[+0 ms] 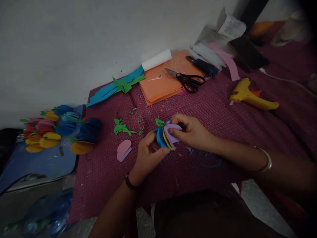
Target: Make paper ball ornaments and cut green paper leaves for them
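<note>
Clearly, both hands were on the paper flower (166,136), held just above the cloth (213,109) near its middle. The left hand (148,155) pinched the blue and yellow petals from below, its grip pressed together on them; the right hand (192,130) pinched the lilac petal on top, thumb and forefinger closed on its edge. A green leaf (159,123) stuck out at the flower's far side.

The risk I judged greatest was the stack of folded petals sliding out of line, since only fingertip pressure seemed to hold them; whether any glue was on them could not be told. A hard squeeze could crease the thin paper. The glue gun (251,97) lay well apart to the right with its cord trailing, where a sleeve could snag it. The scissors (187,80) rested on the orange sheets (158,87), away from both hands. Spare pink petals (123,149) lay near the left hand, easily brushed off the pile.
</note>
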A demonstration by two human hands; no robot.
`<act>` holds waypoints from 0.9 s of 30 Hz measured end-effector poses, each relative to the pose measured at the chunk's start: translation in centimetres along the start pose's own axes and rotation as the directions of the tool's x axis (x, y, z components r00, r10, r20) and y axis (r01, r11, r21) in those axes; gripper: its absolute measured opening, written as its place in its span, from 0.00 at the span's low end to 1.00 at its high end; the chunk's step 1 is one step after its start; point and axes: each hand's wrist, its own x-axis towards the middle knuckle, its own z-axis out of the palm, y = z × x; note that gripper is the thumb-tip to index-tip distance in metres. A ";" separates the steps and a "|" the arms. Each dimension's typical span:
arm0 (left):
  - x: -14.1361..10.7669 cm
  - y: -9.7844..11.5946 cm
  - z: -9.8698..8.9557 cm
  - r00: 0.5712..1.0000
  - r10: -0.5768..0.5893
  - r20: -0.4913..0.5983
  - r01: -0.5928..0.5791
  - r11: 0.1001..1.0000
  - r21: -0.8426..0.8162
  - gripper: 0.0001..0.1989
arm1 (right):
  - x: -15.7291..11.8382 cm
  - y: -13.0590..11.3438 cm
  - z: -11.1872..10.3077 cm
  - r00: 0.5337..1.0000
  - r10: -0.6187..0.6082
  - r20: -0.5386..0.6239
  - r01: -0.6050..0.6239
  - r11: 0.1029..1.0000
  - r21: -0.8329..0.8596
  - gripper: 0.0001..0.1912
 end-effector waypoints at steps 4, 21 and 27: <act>0.2 0.4 0.3 0.999 -0.042 0.005 0.042 0.999 -0.023 0.19 | 0.0 0.1 0.1 1.000 -0.017 0.003 0.017 0.998 -0.067 0.05; 0.2 0.1 0.5 0.993 -0.117 -0.035 0.112 0.985 -0.132 0.09 | 0.0 0.1 0.0 1.000 -0.014 -0.011 0.014 0.999 0.038 0.05; 0.6 -0.5 0.8 0.984 -0.162 -0.069 0.149 0.975 -0.167 0.10 | -0.4 -0.3 -0.2 0.947 -0.315 0.064 0.320 0.941 -0.108 0.10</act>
